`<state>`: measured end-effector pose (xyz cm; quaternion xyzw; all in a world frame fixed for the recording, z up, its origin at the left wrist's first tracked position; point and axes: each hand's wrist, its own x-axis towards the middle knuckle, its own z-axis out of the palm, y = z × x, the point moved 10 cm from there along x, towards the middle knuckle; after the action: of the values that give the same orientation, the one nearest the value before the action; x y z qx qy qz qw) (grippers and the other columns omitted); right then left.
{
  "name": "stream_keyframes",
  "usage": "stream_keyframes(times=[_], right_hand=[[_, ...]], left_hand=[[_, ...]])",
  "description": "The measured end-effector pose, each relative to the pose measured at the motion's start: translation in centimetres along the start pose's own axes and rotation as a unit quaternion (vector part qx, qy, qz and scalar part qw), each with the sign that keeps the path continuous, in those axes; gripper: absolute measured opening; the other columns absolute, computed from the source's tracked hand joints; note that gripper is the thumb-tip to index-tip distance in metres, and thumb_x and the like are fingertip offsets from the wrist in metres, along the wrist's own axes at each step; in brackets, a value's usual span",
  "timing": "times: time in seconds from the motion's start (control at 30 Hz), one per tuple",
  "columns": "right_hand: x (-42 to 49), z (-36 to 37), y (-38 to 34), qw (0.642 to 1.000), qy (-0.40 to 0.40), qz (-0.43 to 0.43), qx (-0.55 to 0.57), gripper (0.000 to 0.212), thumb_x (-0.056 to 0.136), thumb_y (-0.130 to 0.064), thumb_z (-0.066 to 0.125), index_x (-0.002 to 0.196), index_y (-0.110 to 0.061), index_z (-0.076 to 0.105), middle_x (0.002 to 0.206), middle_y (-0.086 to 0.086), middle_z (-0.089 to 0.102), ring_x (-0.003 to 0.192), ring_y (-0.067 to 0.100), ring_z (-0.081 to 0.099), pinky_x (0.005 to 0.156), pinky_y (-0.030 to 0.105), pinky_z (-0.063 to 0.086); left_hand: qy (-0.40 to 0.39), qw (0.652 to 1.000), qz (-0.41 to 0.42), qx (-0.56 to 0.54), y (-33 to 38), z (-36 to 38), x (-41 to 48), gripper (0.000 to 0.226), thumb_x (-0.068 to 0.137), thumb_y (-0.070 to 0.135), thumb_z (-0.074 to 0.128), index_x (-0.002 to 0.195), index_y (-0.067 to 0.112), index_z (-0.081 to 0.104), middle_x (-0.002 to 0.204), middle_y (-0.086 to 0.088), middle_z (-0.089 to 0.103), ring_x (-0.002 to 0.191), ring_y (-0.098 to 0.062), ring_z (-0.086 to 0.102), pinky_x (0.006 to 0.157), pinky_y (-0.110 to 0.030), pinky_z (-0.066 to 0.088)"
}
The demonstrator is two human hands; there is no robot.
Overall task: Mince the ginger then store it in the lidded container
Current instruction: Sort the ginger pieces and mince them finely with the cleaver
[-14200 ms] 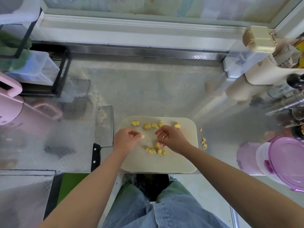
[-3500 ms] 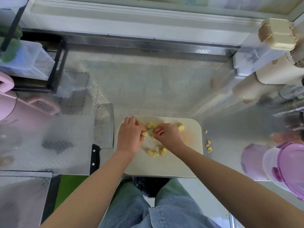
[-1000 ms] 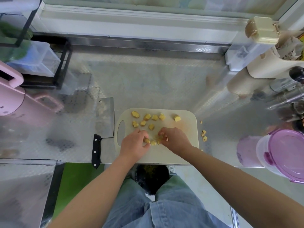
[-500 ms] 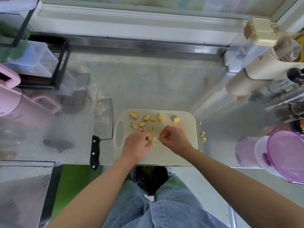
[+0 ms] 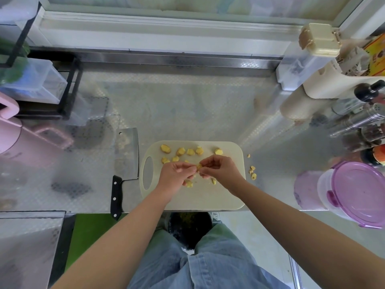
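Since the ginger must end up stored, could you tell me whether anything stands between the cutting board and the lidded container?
Only its purple lid, sitting on the container; the counter between holds just stray ginger bits.

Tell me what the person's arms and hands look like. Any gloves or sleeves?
The left arm and right arm are bare, no sleeves in view. The left hand and right hand wear no gloves, and no rings, watch or bracelet show.
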<state>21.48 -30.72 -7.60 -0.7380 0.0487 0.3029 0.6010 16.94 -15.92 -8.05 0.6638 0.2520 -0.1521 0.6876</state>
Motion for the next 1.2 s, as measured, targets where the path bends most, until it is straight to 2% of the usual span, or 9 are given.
stream_keyframes(times=[0.27, 0.47, 0.63, 0.77, 0.9, 0.97, 1.03, 1.1, 1.2], right_hand=[[-0.2, 0.4, -0.2, 0.998, -0.026, 0.014, 0.063, 0.018, 0.081, 0.006, 0.070, 0.097, 0.003, 0.065, 0.087, 0.024, 0.070, 0.074, 0.022, 0.070, 0.075, 0.029, 0.059], [-0.2, 0.7, 0.0, 0.997, -0.038, 0.025, 0.058, 0.016, 0.080, 0.007, 0.070, 0.093, 0.001, 0.065, 0.082, 0.015, 0.070, 0.070, 0.021, 0.070, 0.074, 0.028, 0.059], [-0.1, 0.5, 0.6, 0.997, -0.029, 0.047, 0.045, 0.018, 0.078, 0.004, 0.074, 0.092, 0.007, 0.063, 0.082, 0.019, 0.068, 0.071, 0.024, 0.070, 0.080, 0.035, 0.058], [-0.3, 1.0, 0.9, 0.995, -0.054, 0.068, 0.056, 0.013, 0.077, 0.004, 0.074, 0.087, 0.006, 0.066, 0.082, 0.021, 0.070, 0.073, 0.025, 0.070, 0.081, 0.033, 0.058], [-0.2, 1.4, 0.7, 0.992, -0.074, 0.083, 0.057, 0.016, 0.079, 0.005, 0.071, 0.094, 0.003, 0.068, 0.086, 0.022, 0.071, 0.078, 0.028, 0.070, 0.081, 0.033, 0.059], [0.1, 1.4, 0.6, 0.993, -0.060, 0.087, 0.042, 0.018, 0.080, 0.006, 0.071, 0.096, 0.003, 0.066, 0.086, 0.023, 0.070, 0.075, 0.028, 0.070, 0.080, 0.034, 0.059], [0.7, 1.1, 0.4, 0.995, -0.040, 0.088, 0.026, 0.015, 0.080, 0.006, 0.071, 0.093, 0.004, 0.065, 0.084, 0.023, 0.070, 0.071, 0.026, 0.070, 0.081, 0.035, 0.059], [1.4, 0.3, 0.1, 0.996, -0.001, 0.085, -0.001, 0.013, 0.079, 0.004, 0.072, 0.090, 0.003, 0.066, 0.083, 0.021, 0.071, 0.068, 0.024, 0.070, 0.082, 0.037, 0.058], [2.3, -1.3, -0.2, 0.993, 0.060, 0.086, -0.057, 0.010, 0.078, -0.001, 0.074, 0.085, -0.002, 0.068, 0.082, 0.016, 0.073, 0.072, 0.026, 0.072, 0.075, 0.032, 0.057]], left_hand=[[-0.014, 0.998, -0.047, -0.037, -0.7, 0.3, -0.2, 0.005, 0.080, 0.008, 0.075, 0.082, 0.011, 0.071, 0.072, -0.003, 0.070, 0.064, -0.012, 0.063, 0.050, -0.018, 0.043], [-0.016, 0.999, -0.032, -0.020, -0.1, 0.6, -0.7, 0.006, 0.080, 0.003, 0.074, 0.084, 0.006, 0.070, 0.063, 0.001, 0.069, 0.056, -0.006, 0.060, 0.049, -0.017, 0.043], [-0.028, 0.999, -0.024, -0.004, 0.2, 0.6, -1.0, 0.007, 0.079, 0.006, 0.075, 0.085, 0.007, 0.071, 0.066, 0.001, 0.070, 0.059, -0.008, 0.060, 0.050, -0.018, 0.044], [-0.026, 0.999, -0.018, 0.010, 0.0, 0.1, -1.0, 0.006, 0.079, 0.006, 0.075, 0.084, 0.005, 0.072, 0.064, 0.000, 0.068, 0.055, -0.007, 0.058, 0.050, -0.017, 0.041], [0.000, 1.000, -0.004, 0.024, 0.2, -0.6, -0.8, 0.008, 0.081, 0.005, 0.074, 0.087, 0.001, 0.072, 0.068, -0.006, 0.068, 0.052, -0.006, 0.057, 0.051, -0.015, 0.042], [0.004, 0.999, 0.007, 0.039, 0.3, -0.7, -0.5, 0.005, 0.080, 0.007, 0.075, 0.084, 0.004, 0.073, 0.071, -0.013, 0.069, 0.054, -0.009, 0.058, 0.055, -0.018, 0.046], [0.020, 0.995, 0.032, 0.087, 0.6, -1.1, 0.1, 0.005, 0.079, 0.014, 0.077, 0.083, 0.014, 0.074, 0.076, -0.008, 0.071, 0.063, -0.011, 0.062, 0.063, -0.025, 0.050], [0.053, 0.966, 0.091, 0.237, 1.6, -1.8, 0.6, 0.009, 0.080, 0.024, 0.075, 0.088, 0.023, 0.072, 0.084, 0.006, 0.070, 0.075, -0.009, 0.062, 0.069, -0.027, 0.051], [0.103, 0.834, 0.205, 0.502, 4.3, -1.4, 0.4, 0.018, 0.080, 0.026, 0.072, 0.097, 0.026, 0.068, 0.091, 0.007, 0.058, 0.088, -0.014, 0.055, 0.062, -0.028, 0.041]])
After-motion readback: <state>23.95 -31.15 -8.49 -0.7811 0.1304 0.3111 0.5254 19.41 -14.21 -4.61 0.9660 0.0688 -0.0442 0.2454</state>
